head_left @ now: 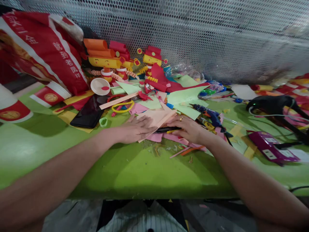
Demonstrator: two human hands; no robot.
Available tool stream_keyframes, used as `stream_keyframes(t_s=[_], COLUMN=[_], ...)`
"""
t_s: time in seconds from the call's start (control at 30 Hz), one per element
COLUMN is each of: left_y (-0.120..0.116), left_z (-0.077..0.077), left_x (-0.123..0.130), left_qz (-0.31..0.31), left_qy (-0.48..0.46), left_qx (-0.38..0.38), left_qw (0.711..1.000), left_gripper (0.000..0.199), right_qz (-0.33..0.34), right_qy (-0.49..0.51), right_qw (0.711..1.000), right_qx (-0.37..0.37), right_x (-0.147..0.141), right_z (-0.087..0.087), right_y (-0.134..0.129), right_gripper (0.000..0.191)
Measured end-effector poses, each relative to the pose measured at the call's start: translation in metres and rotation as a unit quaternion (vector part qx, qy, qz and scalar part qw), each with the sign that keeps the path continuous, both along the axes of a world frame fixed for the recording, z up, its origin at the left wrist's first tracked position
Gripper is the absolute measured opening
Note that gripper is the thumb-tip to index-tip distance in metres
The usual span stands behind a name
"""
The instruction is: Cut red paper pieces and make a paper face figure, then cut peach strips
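My left hand (135, 129) lies flat with its fingers spread on a folded peach paper sheet (158, 116) in the middle of the pile. To its right, my right hand (187, 128), with a ring on one finger, rests at the right edge of that paper; its fingers are bent and partly apart. Between the hands a dark flat object (166, 130) shows from under the paper. Pink paper scraps (175, 138) lie below. Yellow-handled scissors (123, 107) and a black phone (88, 112) are left of the pile. A dark blue glue gun (209, 115) lies just right of my right hand.
Paper cups (50, 94) and a large red bag (48, 51) stand at the left. Several paper figures (103, 59) are at the back before a perforated metal screen (181, 35). A purple power strip (272, 148) and a black stand (277, 109) are at the right.
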State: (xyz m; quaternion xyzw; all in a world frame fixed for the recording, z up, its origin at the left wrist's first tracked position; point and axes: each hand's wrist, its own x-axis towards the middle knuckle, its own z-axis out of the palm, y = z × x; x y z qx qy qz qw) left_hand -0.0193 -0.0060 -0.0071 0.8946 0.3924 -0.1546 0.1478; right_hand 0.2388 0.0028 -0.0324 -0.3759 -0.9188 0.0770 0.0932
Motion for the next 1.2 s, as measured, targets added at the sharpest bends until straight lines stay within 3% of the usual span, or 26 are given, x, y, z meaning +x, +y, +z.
stream_keyframes(t_s=[0.23, 0.5, 0.83, 1.2], left_y=[0.001, 0.001, 0.002, 0.0], left_z=[-0.002, -0.003, -0.007, -0.001], left_x=[0.0, -0.001, -0.002, 0.0], left_qz=[-0.004, -0.007, -0.003, 0.001], left_qy=[0.003, -0.004, -0.017, -0.012], left_qx=[-0.002, 0.009, 0.014, 0.006], left_qw=[1.0, 1.0, 1.0, 1.0], left_gripper=[0.047, 0.048, 0.047, 0.047], right_qz=[0.014, 0.019, 0.035, 0.04], right_qy=[0.006, 0.037, 0.034, 0.051], right_qw=[1.0, 0.999, 0.999, 0.998], right_qx=[-0.017, 0.029, 0.007, 0.005], right_x=[0.002, -0.005, -0.006, -0.007], right_z=[0.004, -0.003, 0.003, 0.002], right_y=[-0.003, -0.008, -0.012, -0.015], right_gripper=[0.031, 0.03, 0.031, 0.026])
